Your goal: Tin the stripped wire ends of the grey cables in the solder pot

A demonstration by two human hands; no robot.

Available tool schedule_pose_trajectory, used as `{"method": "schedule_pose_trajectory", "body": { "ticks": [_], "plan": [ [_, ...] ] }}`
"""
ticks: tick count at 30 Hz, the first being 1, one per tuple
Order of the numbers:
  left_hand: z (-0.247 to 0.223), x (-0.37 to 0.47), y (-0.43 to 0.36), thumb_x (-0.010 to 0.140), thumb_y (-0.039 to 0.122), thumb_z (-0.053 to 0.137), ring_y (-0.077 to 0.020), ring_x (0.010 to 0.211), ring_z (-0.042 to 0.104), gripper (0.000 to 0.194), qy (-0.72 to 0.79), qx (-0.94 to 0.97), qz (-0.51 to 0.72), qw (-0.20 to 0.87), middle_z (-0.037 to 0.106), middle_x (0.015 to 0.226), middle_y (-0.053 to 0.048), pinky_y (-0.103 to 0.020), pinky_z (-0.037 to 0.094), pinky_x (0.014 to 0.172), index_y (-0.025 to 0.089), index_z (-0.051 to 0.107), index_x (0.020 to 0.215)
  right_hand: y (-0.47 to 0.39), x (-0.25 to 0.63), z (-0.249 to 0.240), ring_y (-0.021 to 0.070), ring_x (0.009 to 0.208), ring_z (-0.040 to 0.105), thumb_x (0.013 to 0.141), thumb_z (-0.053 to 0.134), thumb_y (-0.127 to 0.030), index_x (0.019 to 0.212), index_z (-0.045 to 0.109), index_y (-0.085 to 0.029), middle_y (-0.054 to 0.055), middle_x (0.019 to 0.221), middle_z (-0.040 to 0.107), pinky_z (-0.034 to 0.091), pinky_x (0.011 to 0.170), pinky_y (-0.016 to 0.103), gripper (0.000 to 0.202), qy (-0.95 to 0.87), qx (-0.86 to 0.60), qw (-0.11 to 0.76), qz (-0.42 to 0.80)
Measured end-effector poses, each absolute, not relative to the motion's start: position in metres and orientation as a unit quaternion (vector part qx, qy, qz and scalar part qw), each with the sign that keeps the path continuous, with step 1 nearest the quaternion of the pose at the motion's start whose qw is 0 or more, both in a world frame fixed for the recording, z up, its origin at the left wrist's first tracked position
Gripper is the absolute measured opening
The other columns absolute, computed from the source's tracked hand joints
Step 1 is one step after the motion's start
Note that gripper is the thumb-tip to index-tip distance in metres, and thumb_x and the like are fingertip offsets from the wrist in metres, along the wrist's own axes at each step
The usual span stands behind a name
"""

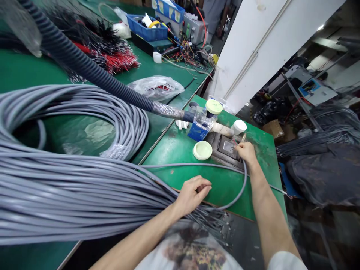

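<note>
One grey cable (243, 188) sits pinched in the right hand (246, 153), best kept steady; left hand (191, 195) curls closed, seemingly empty

Solder pot (225, 148) sits on table (225, 187). From pot: right hand (247, 153) at 3 o'clock, left hand (192, 192) at 7, dish (203, 150) at 9, cable coil (132, 120) past dish, plastic bag (170, 88) at 10, bin (152, 34) far at 11, jar (239, 127) at 1.

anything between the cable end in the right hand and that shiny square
Nothing visible: the gray cable in the right hand has its wire end by the shiny square. The pale nozzle lies beyond it, not between.
</note>
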State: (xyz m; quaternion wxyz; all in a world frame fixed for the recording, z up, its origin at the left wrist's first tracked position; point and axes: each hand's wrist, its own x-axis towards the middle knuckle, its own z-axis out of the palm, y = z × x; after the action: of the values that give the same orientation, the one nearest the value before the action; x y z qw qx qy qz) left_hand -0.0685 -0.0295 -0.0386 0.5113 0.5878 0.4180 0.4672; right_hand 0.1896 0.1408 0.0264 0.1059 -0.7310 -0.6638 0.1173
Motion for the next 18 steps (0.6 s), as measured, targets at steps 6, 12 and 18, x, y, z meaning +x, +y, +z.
{"method": "schedule_pose_trajectory", "body": {
  "ticks": [6, 12, 18],
  "plan": [
    [-0.03, -0.065, -0.026, 0.081, 0.033, 0.065, -0.0118, 0.06, 0.049, 0.016, 0.419, 0.506, 0.503, 0.562, 0.057, 0.067, -0.002, -0.024, 0.039, 0.059, 0.018, 0.073, 0.081, 0.09, 0.165, 0.06, 0.0099, 0.05, 0.034, 0.077, 0.057, -0.045, 0.051, 0.048, -0.017, -0.004, 0.049, 0.037, 0.027, 0.051, 0.026, 0.039, -0.656, -0.681, 0.226, 0.233],
    [-0.01, -0.041, -0.012, 0.065, 0.03, 0.079, -0.0103, 0.067, 0.054, 0.034, 0.338, 0.248, 0.553, 0.72, 0.065, 0.079, -0.003, -0.022, 0.041, 0.062, 0.017, 0.072, 0.096, 0.029, 0.109, 0.068, 0.0099, 0.05, 0.036, 0.08, 0.061, -0.039, 0.053, 0.049, -0.017, -0.003, 0.051, 0.042, 0.029, 0.051, 0.027, 0.037, -0.624, -0.607, 0.325, 0.37],
    [0.011, -0.022, -0.007, 0.064, 0.03, 0.08, -0.0062, 0.059, 0.049, 0.025, 0.28, 0.098, 0.596, 0.747, 0.059, 0.068, 0.002, -0.019, 0.038, 0.059, 0.015, 0.07, 0.082, 0.004, 0.082, 0.069, 0.0102, 0.053, 0.041, 0.082, 0.061, -0.034, 0.052, 0.052, -0.017, -0.003, 0.054, 0.044, 0.033, 0.052, 0.025, 0.036, -0.639, -0.561, 0.374, 0.371]
  ]
}}
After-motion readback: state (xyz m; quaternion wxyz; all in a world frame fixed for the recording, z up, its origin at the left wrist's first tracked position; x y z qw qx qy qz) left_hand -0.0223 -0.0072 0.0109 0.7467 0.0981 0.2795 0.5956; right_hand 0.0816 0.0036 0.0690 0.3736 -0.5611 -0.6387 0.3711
